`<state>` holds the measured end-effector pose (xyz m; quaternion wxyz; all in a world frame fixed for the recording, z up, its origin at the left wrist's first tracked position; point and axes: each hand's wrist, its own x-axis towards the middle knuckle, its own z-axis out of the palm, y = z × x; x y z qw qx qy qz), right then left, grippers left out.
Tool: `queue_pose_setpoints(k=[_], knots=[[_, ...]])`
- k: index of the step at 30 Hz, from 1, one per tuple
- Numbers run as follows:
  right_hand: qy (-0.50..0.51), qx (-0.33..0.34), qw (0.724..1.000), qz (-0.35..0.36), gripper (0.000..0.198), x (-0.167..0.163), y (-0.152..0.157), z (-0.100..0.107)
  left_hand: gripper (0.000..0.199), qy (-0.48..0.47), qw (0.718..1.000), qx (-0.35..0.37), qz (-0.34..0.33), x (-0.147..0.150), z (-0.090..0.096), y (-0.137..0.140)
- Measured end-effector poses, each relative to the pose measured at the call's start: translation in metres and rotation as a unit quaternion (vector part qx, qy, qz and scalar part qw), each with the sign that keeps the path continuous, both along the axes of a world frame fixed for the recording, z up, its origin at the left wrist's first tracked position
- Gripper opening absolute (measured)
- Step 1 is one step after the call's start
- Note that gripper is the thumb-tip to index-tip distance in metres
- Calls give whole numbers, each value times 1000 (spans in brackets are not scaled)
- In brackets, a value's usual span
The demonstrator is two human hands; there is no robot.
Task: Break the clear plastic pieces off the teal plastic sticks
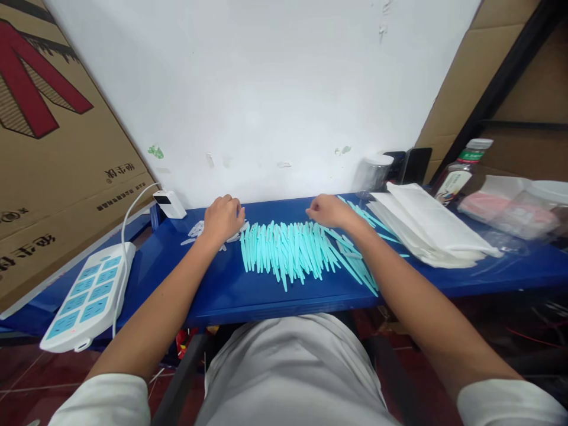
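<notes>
A dense row of slim turquoise sticks that look like eyebrow razors [288, 248] lies across the blue table, their narrow handles pointing toward me. My left hand [223, 219] is closed, fingers curled, at the left end of the row over small clear plastic caps [196, 229]. Whatever its fingertips hold is hidden. Beyond the row's right end, my right hand [329, 210] is closed with its fingertips together, and I cannot make out anything in them. More loose turquoise razors [355, 263] lie fanned out under and beside my right forearm.
A white power strip [89, 296] and a small white device [170, 204] with a cable are at left. To the right are white bags [432, 222], a clear container [375, 174], a bottle [459, 171] and a pink package [508, 213]. A white wall [275, 89] backs the table.
</notes>
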<state>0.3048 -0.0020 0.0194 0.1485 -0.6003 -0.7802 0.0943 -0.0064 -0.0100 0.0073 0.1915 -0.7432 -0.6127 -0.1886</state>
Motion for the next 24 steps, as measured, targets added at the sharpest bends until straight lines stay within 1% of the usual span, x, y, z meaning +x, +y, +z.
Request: queue_pose_setpoints(k=[1, 3, 6, 8, 11, 15, 18, 24], knots=[[-12, 20, 999, -43, 26, 6, 5, -1, 23, 14, 1000, -12, 15, -3, 1, 1], [-45, 35, 993, -103, 29, 18, 15, -3, 23, 35, 998, -34, 41, -10, 2, 3], [-95, 17, 984, -148, 35, 33, 28, -7, 23, 49, 996, -49, 59, -19, 2, 6], [-121, -11, 982, -147, 43, 38, 34, -11, 23, 53, 996, -50, 60, -21, 2, 7], [-152, -61, 979, -121, 50, 41, 39, -17, 23, 53, 996, -45, 48, -20, 2, 6], [-172, -87, 976, -96, 40, 44, 44, -23, 23, 41, 998, -35, 11, -13, 1, 5], [-169, -100, 977, -83, 34, 45, 47, -25, 22, 28, 999, -30, -29, -7, -2, 4], [-153, -101, 982, -50, 26, 42, 46, -23, 21, -4, 993, -9, -114, 7, -6, 0]])
